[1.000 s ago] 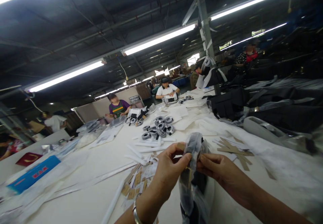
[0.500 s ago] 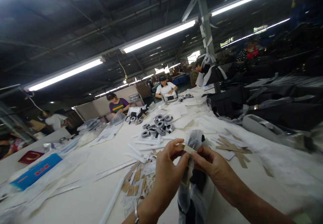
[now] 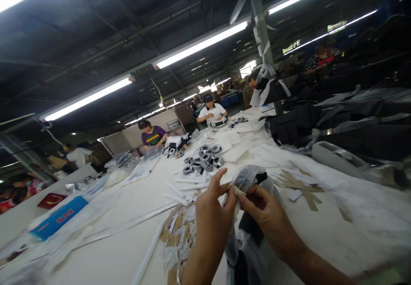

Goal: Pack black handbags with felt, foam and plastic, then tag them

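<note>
A black item in translucent wrapping [image 3: 248, 176] stands upright at the lower middle, with a narrow pale strip [image 3: 236, 190] across its upper part. My left hand [image 3: 213, 210] pinches the strip's left end between thumb and a finger, its index finger raised. On the other side, my right hand [image 3: 268, 216] has its fingers closed on the strip and the wrapping. Brown card strips [image 3: 302, 186] lie right of my hands. Small tags with strings [image 3: 176, 238] are heaped to the left, and coiled grey rings [image 3: 205, 160] are piled beyond.
White tubes [image 3: 189, 184] lie before the rings. A blue box [image 3: 59, 218] is at the left of the white table [image 3: 112, 250]. Black bags [image 3: 292, 124] and a grey plastic tool [image 3: 337, 158] lie at the right. Other people sit at the far side.
My left index finger has lifted away from the strip, and the strip now slants more. The person in white at the far side has moved their arms. The view has shifted slightly.
</note>
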A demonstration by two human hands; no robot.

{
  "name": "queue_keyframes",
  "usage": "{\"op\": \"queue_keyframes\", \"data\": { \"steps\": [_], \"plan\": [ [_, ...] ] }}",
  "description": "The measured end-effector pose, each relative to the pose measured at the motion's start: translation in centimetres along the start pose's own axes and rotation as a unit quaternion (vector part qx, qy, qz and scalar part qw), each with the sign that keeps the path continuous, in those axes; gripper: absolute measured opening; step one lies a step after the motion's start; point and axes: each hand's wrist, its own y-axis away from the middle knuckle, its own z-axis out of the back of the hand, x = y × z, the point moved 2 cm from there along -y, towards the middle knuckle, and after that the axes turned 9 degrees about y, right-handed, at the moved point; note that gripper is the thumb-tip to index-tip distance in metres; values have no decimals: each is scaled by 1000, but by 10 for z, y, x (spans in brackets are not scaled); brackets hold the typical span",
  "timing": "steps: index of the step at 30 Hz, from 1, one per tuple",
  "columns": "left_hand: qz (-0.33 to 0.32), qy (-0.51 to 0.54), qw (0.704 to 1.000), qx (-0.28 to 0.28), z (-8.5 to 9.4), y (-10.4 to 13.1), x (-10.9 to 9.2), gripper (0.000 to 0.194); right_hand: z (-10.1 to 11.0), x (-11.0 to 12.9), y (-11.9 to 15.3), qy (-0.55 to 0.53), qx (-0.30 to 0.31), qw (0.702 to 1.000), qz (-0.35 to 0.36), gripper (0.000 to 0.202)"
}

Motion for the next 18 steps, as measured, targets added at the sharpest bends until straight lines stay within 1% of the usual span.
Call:
{"op": "queue_keyframes", "data": {
  "steps": [3,5,7,9,11,13,16,18],
  "plan": [
    [-13,-37,999,-19,-1,3,-4,46,-1,-1,1,-12,-10,1000,-4,38],
    [-40,-75,996,-39,-3,6,-3,45,-2,-1,2,-38,6,999,-10,36],
    [-92,-133,985,-63,-6,10,-2,41,-3,-3,1,-62,27,998,-14,34],
    [-166,-187,965,-79,-10,15,-1,35,-3,-4,-1,-75,38,996,-13,32],
    [-236,-218,943,-89,-15,21,0,34,-3,-5,-3,-84,34,996,-6,30],
    [-281,-228,927,-97,-19,25,1,36,-3,-5,-4,-90,22,996,1,29],
    [-297,-217,924,-107,-23,29,3,36,-2,-3,-3,-88,6,996,0,30],
    [-275,-194,934,-118,-24,29,5,35,-2,-1,-2,-85,3,996,-3,30]
  ]
}}
